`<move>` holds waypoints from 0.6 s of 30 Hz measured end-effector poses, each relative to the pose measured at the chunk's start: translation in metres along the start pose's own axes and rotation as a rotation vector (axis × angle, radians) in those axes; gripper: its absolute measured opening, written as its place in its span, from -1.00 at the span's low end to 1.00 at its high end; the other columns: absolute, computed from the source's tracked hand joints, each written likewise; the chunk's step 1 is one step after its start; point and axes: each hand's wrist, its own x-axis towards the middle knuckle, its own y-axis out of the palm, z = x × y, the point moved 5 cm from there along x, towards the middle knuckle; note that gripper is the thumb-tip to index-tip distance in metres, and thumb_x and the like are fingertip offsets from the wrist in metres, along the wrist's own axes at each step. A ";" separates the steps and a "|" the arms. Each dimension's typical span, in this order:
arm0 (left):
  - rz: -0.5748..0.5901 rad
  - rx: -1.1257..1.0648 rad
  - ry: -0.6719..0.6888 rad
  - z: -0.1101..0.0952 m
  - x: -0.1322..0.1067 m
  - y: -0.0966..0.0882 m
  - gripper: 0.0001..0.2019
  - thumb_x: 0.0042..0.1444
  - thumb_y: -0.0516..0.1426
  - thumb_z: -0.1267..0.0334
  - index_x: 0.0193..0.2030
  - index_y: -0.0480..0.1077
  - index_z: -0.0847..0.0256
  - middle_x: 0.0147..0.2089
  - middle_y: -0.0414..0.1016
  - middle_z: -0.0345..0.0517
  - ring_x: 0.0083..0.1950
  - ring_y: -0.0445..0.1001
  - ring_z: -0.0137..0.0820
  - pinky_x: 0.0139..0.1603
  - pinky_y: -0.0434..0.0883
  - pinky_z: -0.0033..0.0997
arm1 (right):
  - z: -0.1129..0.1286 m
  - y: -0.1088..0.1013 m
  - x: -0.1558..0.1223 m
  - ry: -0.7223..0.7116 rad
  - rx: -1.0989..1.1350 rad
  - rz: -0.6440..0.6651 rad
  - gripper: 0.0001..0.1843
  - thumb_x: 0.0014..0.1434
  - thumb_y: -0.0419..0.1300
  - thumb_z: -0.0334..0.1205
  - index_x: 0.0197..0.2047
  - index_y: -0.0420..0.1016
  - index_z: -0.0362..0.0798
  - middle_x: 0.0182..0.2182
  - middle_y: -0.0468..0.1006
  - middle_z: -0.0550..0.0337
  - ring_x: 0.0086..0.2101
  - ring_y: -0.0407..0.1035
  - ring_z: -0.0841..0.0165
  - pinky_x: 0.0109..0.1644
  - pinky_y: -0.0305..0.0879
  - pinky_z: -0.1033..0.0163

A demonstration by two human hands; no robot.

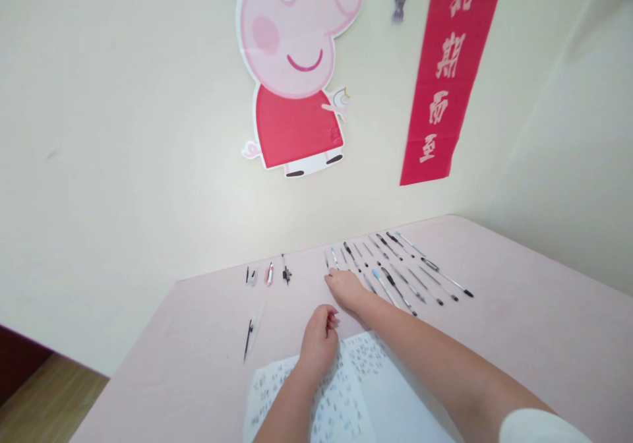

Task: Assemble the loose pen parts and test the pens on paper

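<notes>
My right hand reaches to the left end of a row of pens, its fingers drawn together low over the cloth. By the fingertips lie a short dark pen piece and a light blue-and-white pen; whether the fingers grip anything is hidden. My left hand is loosely curled above the top of an open notebook covered in handwriting, with nothing showing in it. Right of my right hand, a blue-ended pen and a black pen lie side by side.
A pink cloth covers the table. Back left lie a red-and-white pen-like item and a black compass-like piece; nearer is a black refill. More pens extend right. The wall closes the far edge.
</notes>
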 end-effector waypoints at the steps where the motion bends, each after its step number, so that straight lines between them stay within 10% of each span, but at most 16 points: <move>1: -0.002 0.001 0.000 0.000 0.000 0.000 -0.57 -0.24 -0.12 0.67 -0.25 0.24 0.17 -0.36 0.32 -0.22 -0.31 0.31 -0.44 -0.24 0.26 -0.44 | 0.000 0.000 0.000 0.007 -0.001 0.000 -0.69 0.19 -0.11 -0.46 -0.13 0.40 -0.15 -0.19 0.44 -0.08 -0.24 0.41 0.23 -0.25 0.25 0.21; 18: -0.005 0.043 0.008 -0.004 0.000 -0.001 -0.63 -0.25 -0.12 0.66 -0.35 0.24 0.18 -0.39 0.29 -0.22 -0.33 0.28 -0.43 -0.27 0.24 -0.44 | 0.019 -0.011 -0.064 0.110 0.162 -0.057 -0.76 0.22 -0.07 -0.31 -0.30 0.40 -0.12 -0.32 0.46 0.06 -0.29 0.34 0.32 -0.26 0.11 0.29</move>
